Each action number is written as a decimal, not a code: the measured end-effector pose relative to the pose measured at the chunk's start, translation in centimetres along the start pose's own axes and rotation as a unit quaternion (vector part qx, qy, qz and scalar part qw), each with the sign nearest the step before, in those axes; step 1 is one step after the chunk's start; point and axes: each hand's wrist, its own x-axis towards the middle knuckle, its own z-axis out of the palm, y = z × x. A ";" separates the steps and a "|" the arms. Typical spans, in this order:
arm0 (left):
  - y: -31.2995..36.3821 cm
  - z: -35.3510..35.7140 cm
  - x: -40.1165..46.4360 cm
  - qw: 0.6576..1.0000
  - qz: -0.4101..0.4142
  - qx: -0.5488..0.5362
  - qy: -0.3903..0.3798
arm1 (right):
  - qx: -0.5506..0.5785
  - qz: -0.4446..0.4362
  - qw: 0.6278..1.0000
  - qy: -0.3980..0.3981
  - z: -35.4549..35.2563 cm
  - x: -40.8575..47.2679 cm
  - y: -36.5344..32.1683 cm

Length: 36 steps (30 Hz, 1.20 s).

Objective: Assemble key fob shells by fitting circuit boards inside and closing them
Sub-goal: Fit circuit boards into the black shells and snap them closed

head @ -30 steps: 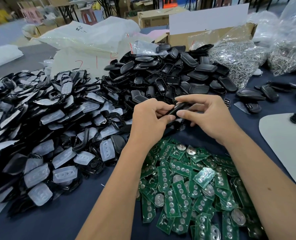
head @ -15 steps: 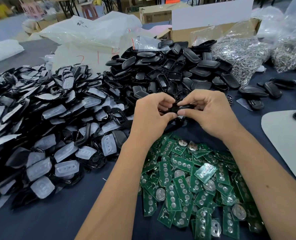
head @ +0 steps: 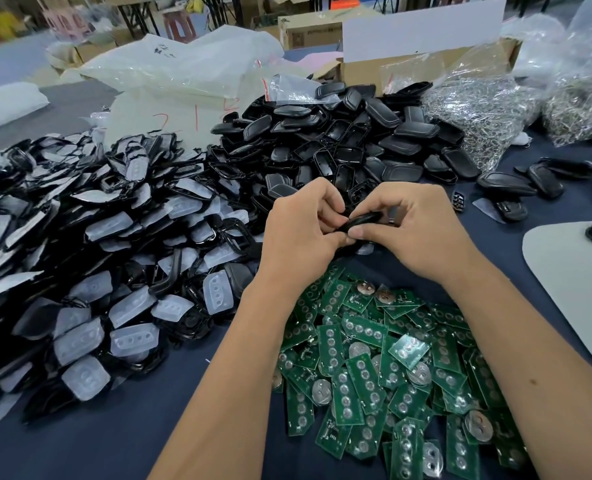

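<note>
Nearest lay the heap of green circuit boards [head: 384, 368] on the tabletop [head: 114, 427]. Just beyond that heap, the left hand [head: 301, 233] and right hand [head: 416, 230] met, fingers curled, pinching one black key fob shell [head: 364, 221] between them. Farther back sat the pile of black shells [head: 357, 140].

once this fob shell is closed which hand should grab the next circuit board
Probably the right hand: the green circuit boards lie mostly beneath its forearm, while the left hand keeps the key fob shell.
</note>
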 end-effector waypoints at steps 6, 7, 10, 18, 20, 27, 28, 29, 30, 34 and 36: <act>0.1 0.0 0.1 1.000 0.010 0.008 0.020 | -0.066 -0.042 0.997 0.023 0.1 0.0 -0.1; 0.1 0.0 0.1 1.000 0.007 0.001 0.025 | -0.063 -0.038 0.997 0.030 0.2 0.0 0.0; 0.1 0.0 0.3 0.997 -0.031 -0.060 0.044 | 0.006 0.003 0.999 0.052 0.3 0.0 0.2; 0.4 -0.2 0.1 0.931 -0.163 -0.327 -0.007 | 0.141 0.069 0.987 0.035 0.8 0.0 0.6; 0.5 -0.3 0.1 0.922 -0.174 -0.345 -0.029 | 0.170 0.077 0.982 0.040 0.7 0.0 0.6; 0.3 -0.6 0.1 0.917 -0.147 -0.363 -0.077 | 0.188 0.045 0.981 0.004 0.4 -0.1 0.0; 0.3 -0.6 0.1 0.917 -0.145 -0.364 -0.077 | 0.184 0.040 0.982 0.006 0.4 -0.1 0.0; 0.3 -0.6 0.1 0.917 -0.143 -0.366 -0.076 | 0.180 0.035 0.983 0.008 0.4 -0.1 -0.1; 0.3 -0.6 0.1 0.916 -0.141 -0.367 -0.075 | 0.178 0.031 0.983 0.008 0.4 -0.1 -0.1; 0.2 -0.7 0.0 0.917 -0.140 -0.365 -0.076 | 0.173 0.018 0.985 0.005 0.5 -0.2 -0.5; 0.2 -0.6 0.0 0.918 -0.142 -0.361 -0.076 | 0.164 0.012 0.986 0.004 0.4 -0.2 -0.8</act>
